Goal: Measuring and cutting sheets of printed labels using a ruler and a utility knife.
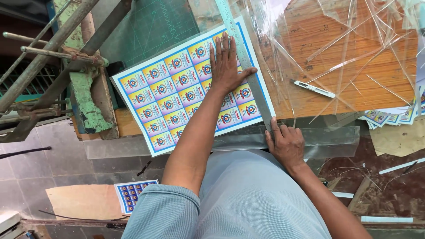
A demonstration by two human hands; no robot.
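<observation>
At frame centre, left hand (228, 66) presses flat on sticker sheet (177, 88) and steel ruler (245, 57); right hand (285, 141), fingers curled, grips ruler's near end.

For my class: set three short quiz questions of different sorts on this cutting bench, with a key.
1. True or false: the left hand lies flat on the printed sheet, thumb against the steel ruler.
2. Where is the right hand? A. at the ruler's near end B. on the white utility knife C. on the green cutting mat
3. Fill in: clear plastic ____ litter the wooden table.

Key: 1 true; 2 A; 3 strips.
</observation>
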